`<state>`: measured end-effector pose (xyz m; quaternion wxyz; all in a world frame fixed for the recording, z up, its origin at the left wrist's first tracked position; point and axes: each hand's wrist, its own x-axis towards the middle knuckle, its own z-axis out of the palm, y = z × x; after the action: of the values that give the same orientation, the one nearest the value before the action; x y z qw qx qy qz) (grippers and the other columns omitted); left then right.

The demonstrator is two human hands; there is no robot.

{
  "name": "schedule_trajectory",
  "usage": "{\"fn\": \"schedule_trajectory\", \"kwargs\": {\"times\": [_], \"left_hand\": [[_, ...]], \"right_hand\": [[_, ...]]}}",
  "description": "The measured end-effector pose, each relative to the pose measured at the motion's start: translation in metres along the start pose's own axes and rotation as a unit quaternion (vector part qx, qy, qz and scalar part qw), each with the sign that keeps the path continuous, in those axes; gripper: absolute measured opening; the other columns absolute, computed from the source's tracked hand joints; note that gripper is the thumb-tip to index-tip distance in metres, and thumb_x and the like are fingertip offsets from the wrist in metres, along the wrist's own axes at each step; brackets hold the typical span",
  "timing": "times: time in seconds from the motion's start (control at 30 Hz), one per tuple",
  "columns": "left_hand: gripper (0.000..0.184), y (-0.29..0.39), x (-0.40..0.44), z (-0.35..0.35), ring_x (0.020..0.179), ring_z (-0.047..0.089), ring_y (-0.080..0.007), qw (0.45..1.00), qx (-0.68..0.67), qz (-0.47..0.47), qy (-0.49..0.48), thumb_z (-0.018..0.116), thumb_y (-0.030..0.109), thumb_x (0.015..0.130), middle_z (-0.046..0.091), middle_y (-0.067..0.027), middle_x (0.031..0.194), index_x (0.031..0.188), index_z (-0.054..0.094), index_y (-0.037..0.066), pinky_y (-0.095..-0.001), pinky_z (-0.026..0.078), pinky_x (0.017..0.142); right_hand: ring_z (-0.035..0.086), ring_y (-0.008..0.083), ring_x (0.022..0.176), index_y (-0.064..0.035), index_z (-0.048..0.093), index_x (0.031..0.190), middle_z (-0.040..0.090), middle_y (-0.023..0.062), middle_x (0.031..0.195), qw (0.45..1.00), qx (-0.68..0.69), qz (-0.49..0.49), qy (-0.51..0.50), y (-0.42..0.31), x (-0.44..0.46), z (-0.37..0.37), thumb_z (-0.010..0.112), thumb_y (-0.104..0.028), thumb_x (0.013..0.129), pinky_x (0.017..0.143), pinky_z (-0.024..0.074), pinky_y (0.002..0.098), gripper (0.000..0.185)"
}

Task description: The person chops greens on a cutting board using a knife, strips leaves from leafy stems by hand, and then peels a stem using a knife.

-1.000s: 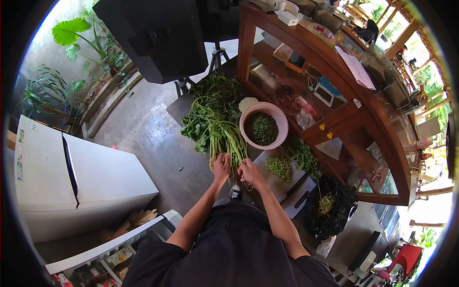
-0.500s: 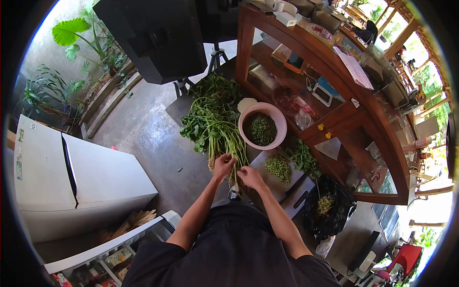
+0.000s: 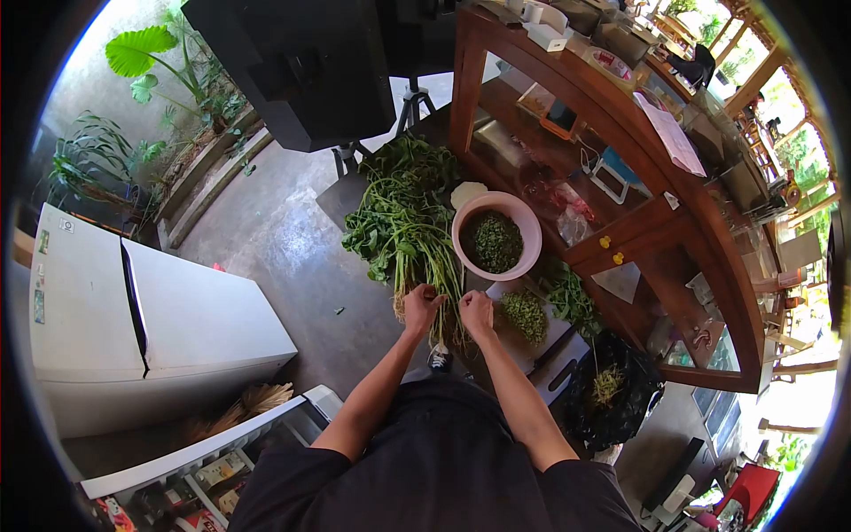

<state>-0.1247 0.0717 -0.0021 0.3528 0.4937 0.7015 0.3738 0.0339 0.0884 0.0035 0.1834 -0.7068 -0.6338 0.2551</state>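
Observation:
A big heap of leafy greens (image 3: pixel 403 199) lies in front of me, its long stems and roots pointing toward my body. My left hand (image 3: pixel 422 310) is closed at the stem ends, fingers curled around some leafy green stems. Just to its right, my right hand (image 3: pixel 477 314) is pinched closed beside the outer stems; what its fingertips hold is too small to make out. Ahead of that hand stands a pink bowl (image 3: pixel 533 241) with chopped green leaves (image 3: pixel 493 242) inside. A pile of chopped stems (image 3: pixel 523 317) rests on a cutting board (image 3: pixel 560 335) to the right.
A dark-handled knife (image 3: pixel 550 346) lies on the board. Beyond it is a black plastic bag (image 3: pixel 612 410) with root trimmings on it. A wooden glass cabinet (image 3: pixel 581 244) borders the right side. Black speakers (image 3: pixel 306 71) stand ahead, and a white fridge (image 3: pixel 195 310) is at left.
My right hand has turned more upright and moved slightly forward and to the right. My left hand stays at the stems. The whole view has shifted a little.

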Motion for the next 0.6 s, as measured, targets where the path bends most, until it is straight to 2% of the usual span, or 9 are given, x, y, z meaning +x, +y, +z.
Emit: {"fn": "schedule_trajectory", "kwargs": {"times": [0.2,0.33,0.4,0.43,0.5,0.6], "left_hand": [[0.044,0.013,0.001,-0.002,0.065,0.07,-0.0237,0.999,0.034,0.004,0.017,0.083,0.03,0.074,0.071,-0.0174,0.08,0.094,0.067,-0.006,-0.0348,0.053,0.058],[0.046,0.029,0.001,-0.004,0.068,0.069,-0.0309,0.993,0.116,-0.012,0.007,0.085,0.035,0.069,0.069,-0.0171,0.077,0.089,0.067,-0.002,-0.0395,0.053,0.062],[0.046,0.03,0.002,-0.002,0.07,0.068,-0.0328,0.99,0.139,-0.003,0.01,0.085,0.035,0.067,0.069,-0.0169,0.078,0.089,0.066,-0.002,-0.0409,0.053,0.063],[0.046,0.031,0.002,-0.001,0.072,0.067,-0.0347,0.987,0.161,0.007,0.014,0.085,0.034,0.066,0.069,-0.0166,0.078,0.089,0.066,-0.001,-0.0423,0.053,0.065],[0.046,0.033,0.001,0.0,0.074,0.067,-0.0356,0.988,0.153,0.001,0.015,0.085,0.034,0.066,0.068,-0.017,0.079,0.089,0.065,-0.001,-0.0435,0.053,0.066],[0.047,0.035,0.0,0.002,0.078,0.066,-0.0364,0.987,0.161,-0.004,0.013,0.085,0.033,0.065,0.067,-0.0173,0.082,0.09,0.064,0.0,-0.045,0.052,0.069]], "right_hand": [[0.07,0.0301,0.081,-0.0049,0.073,0.09,0.072,0.0135,0.084,0.985,0.134,0.052,-0.098,-0.015,-0.006,-0.007,0.069,-0.022,0.08,0.075,0.0547,0.0395,0.02],[0.071,0.0273,0.078,-0.0044,0.074,0.093,0.073,0.0131,0.082,0.988,0.09,0.016,-0.123,-0.012,-0.002,-0.005,0.068,-0.02,0.082,0.072,0.0551,0.0372,0.02],[0.071,0.0237,0.068,-0.0018,0.073,0.089,0.072,0.0135,0.08,0.967,0.194,0.087,-0.14,-0.012,-0.002,-0.01,0.069,-0.017,0.083,0.065,0.0557,0.035,0.017],[0.071,0.0237,0.068,-0.0018,0.073,0.089,0.072,0.0135,0.08,0.967,0.193,0.087,-0.14,0.0,0.0,0.0,0.069,-0.017,0.083,0.065,0.0557,0.035,0.017],[0.068,0.0212,0.056,0.0006,0.072,0.085,0.072,0.014,0.077,0.993,0.119,0.0,0.025,0.012,0.001,0.012,0.07,-0.013,0.082,0.057,0.0555,0.0334,0.014],[0.069,0.0219,0.056,0.0006,0.071,0.082,0.071,0.0146,0.075,0.995,0.084,0.046,-0.026,0.016,0.005,0.013,0.072,-0.013,0.081,0.058,0.0561,0.0339,0.013]]}}
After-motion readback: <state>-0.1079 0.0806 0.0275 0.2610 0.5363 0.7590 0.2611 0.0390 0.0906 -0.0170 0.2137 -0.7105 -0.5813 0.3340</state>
